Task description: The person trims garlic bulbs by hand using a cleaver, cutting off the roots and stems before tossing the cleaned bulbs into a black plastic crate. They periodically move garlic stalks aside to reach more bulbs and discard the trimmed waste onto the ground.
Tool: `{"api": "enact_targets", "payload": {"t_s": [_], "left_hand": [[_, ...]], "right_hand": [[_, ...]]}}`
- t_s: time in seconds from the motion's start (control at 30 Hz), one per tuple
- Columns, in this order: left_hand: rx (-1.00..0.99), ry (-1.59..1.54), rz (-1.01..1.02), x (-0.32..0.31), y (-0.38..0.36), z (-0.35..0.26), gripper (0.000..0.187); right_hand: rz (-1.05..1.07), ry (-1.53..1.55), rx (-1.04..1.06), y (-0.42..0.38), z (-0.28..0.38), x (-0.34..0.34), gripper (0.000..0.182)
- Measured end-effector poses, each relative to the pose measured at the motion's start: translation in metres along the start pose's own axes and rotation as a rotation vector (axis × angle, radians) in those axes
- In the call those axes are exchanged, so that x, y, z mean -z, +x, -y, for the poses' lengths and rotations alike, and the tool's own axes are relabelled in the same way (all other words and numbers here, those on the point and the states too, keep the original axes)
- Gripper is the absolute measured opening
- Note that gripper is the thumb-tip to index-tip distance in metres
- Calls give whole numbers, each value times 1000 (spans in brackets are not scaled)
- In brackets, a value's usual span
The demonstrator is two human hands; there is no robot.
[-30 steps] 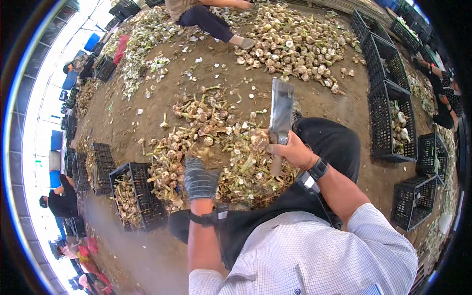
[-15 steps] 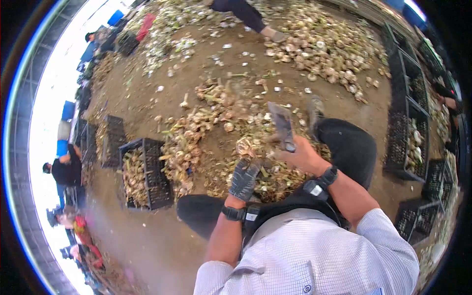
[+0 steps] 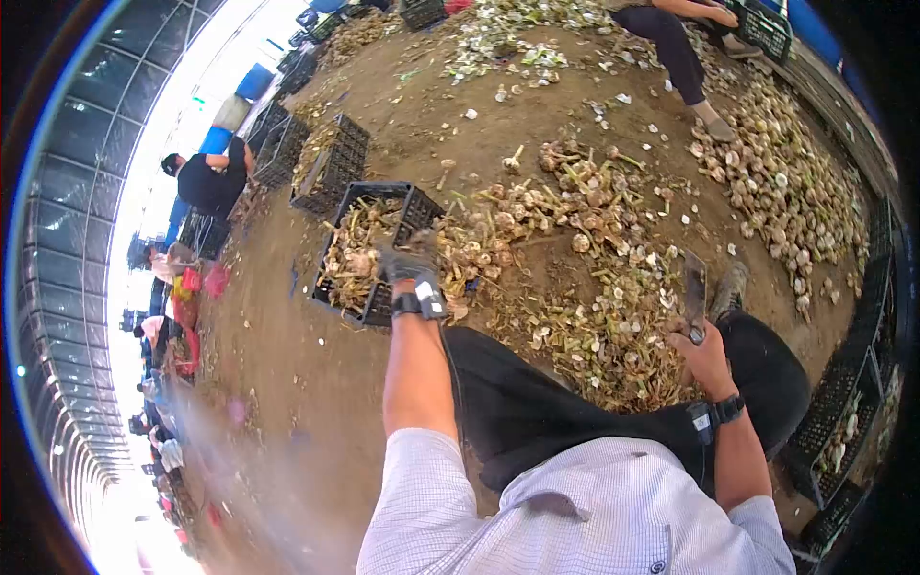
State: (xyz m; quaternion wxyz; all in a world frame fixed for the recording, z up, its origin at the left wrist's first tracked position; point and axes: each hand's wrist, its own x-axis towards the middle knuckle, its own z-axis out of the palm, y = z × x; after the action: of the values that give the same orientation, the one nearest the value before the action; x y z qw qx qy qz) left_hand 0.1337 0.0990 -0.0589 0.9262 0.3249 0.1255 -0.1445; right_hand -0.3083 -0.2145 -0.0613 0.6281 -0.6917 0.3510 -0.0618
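Observation:
My left hand (image 3: 407, 264), in a dark glove, reaches to the near side of a black plastic crate (image 3: 418, 213) filled with garlic. Pale garlic bulbs (image 3: 358, 263) lie by its fingertips; blur hides whether the fingers grip any. My right hand (image 3: 704, 355) is bare and closed around the handle of a broad-bladed knife (image 3: 695, 286). The blade points away from me, above the ground beside my right leg. In front of my lap spreads a heap of cut stalks and peelings (image 3: 613, 355), with a pile of stemmed garlic (image 3: 575, 196) beyond it.
More black crates stand at left (image 3: 335, 158) and along the right edge (image 3: 848, 422). A large garlic heap (image 3: 781, 182) lies at upper right, near another person's leg (image 3: 676, 57). A person in black (image 3: 211, 182) sits at left, with others farther back.
My left hand has swung left from the lap to the crate; the bulb it held is no longer distinguishable. My right hand has drawn rightward with the knife. The view has turned left.

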Motion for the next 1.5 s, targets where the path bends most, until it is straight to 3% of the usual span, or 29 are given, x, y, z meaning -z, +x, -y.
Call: {"api": "enact_targets", "payload": {"t_s": [0.07, 0.1, 0.13, 0.23, 0.3, 0.37, 0.5, 0.57, 0.63, 0.7, 0.73, 0.83, 0.87, 0.97, 1.07, 1.17, 1.2, 1.23, 1.3, 1.33, 1.4, 1.5], "left_hand": [[-26, 135, -58, -2, -7, 25, 54], [184, 68, -167, 23, 21, 35, 47], [188, 105, 15, 60, 49, 62, 41], [87, 983, 317, 10, -10, 99, 34], [-94, 1543, 707, -20, -46, 120, 32], [-232, 1847, 1055, -44, -71, 149, 33], [88, 1979, 1229, -68, -90, 183, 37], [159, 2478, 1197, -53, -87, 206, 35], [289, 2806, 1169, -44, -79, 221, 34], [390, 2553, 1159, -24, -53, 230, 28], [59, 2509, 1502, -9, -48, 221, 29], [418, 2744, 1045, -7, -52, 237, 40], [238, 2749, 1217, 29, -37, 246, 45], [699, 2758, 1097, -10, -44, 268, 43], [546, 2737, 1096, -20, -41, 297, 44], [323, 2828, 1000, -5, -11, 343, 43], [-28, 2826, 1090, 12, 3, 356, 47], [197, 2562, 760, 46, 36, 379, 48], [-112, 2641, 729, 23, 42, 395, 52], [-312, 2805, 749, -2, 34, 398, 55], [-331, 2981, 746, -28, 42, 411, 60], [140, 3133, 808, -13, 86, 436, 61]], "right_hand": [[8, -27, -51, 1, 6, 0, 25], [11, -42, -83, 1, 5, 0, 24], [3, -55, -52, 3, -1, 0, 23], [-40, -78, 6, 11, -24, 2, 24], [-36, -52, 4, 14, -22, 3, 28], [-63, -32, -10, 14, -27, 5, 31], [-93, 24, -56, 14, -20, 11, 33], [-118, -16, 7, 20, -27, 16, 34], [-152, -89, -63, 15, -8, 16, 33], [-196, -25, -49, 13, -13, 21, 32], [-199, 71, -8, 13, -22, 23, 31], [-200, -37, -103, 6, -2, 34, 31], [-193, -11, -82, 8, -9, 37, 31], [-185, 65, -134, 8, 11, 41, 22], [-137, 159, -270, 16, 23, 49, 19], [-163, 247, -261, 25, 19, 54, 19], [-192, 237, -218, 28, 7, 54, 19], [-224, 256, -219, 29, 1, 54, 19], [-286, 290, -220, 34, -5, 55, 20], [-211, 252, -386, 37, 9, 66, 21], [-206, 262, -455, 43, 10, 70, 21], [-222, 265, -466, 50, 5, 68, 21]]}}
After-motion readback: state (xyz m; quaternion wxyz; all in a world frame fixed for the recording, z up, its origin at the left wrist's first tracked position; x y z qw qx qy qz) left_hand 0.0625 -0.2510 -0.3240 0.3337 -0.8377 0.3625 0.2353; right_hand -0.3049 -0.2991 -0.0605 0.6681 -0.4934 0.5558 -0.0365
